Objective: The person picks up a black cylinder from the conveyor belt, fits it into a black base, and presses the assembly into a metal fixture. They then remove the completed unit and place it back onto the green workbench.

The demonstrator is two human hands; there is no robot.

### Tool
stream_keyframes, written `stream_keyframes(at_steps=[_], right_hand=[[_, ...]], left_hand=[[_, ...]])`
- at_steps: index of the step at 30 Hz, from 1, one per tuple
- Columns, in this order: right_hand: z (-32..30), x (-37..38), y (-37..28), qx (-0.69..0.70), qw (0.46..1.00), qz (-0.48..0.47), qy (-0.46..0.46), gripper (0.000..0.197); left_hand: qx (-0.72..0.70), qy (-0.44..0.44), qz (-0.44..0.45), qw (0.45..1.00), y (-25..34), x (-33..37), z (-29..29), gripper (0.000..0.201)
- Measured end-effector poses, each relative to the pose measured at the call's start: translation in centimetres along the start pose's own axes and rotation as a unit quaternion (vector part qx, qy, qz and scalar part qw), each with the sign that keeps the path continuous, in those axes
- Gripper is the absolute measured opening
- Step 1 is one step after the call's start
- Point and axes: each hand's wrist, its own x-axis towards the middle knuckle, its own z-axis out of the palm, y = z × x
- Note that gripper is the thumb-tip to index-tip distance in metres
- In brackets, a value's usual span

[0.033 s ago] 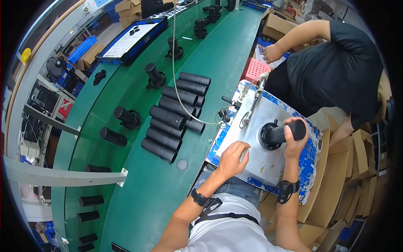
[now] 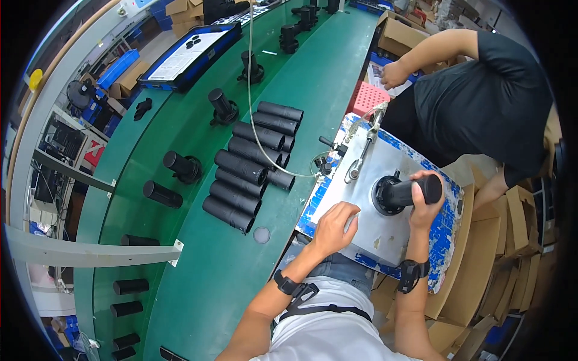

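One black cylinder [image 2: 402,194] with a flanged collar [image 2: 380,194] at its base sits right of centre in the frame, on a metal plate [image 2: 385,162]. Its long axis runs in the picture from the collar toward the right and slightly up, the round free end facing the right side; I cannot tell whether it is upright or slightly tilted. The right hand [image 2: 426,207] has its grip closed around the cylinder near that free end, thumb on the left side. The left hand [image 2: 336,230] is loosely curled over the plate's lower-left edge, a gap showing by the thumb and nothing visible in the grip.

Bare metal lies between the left hand and the collar, and more below the collar. A metal lever clamp [image 2: 364,153] stands near, up and to the left. The plate lies on a chipped blue-and-white tabletop [image 2: 442,240], whose right edge runs just beside an open cardboard box [image 2: 475,259]. Left of it, a green tabletop [image 2: 211,289] carries black tubes [image 2: 241,165] side by side, with open surface below them.
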Motion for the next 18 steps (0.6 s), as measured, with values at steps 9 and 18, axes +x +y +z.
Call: stream_keyframes(at_steps=[9,18], right_hand=[[2.8,-0.9,4.0,-0.093,0.993,0.023,0.075,0.025],[1.7,-0.7,2.6,-0.102,0.994,0.044,-0.011,0.03]], left_hand=[[-0.016,-0.004,-0.02,1.0,-0.3,0.5,0.5,0.017],[0.024,-0.002,-0.018,1.0,-0.5,0.1,0.3,0.02]])
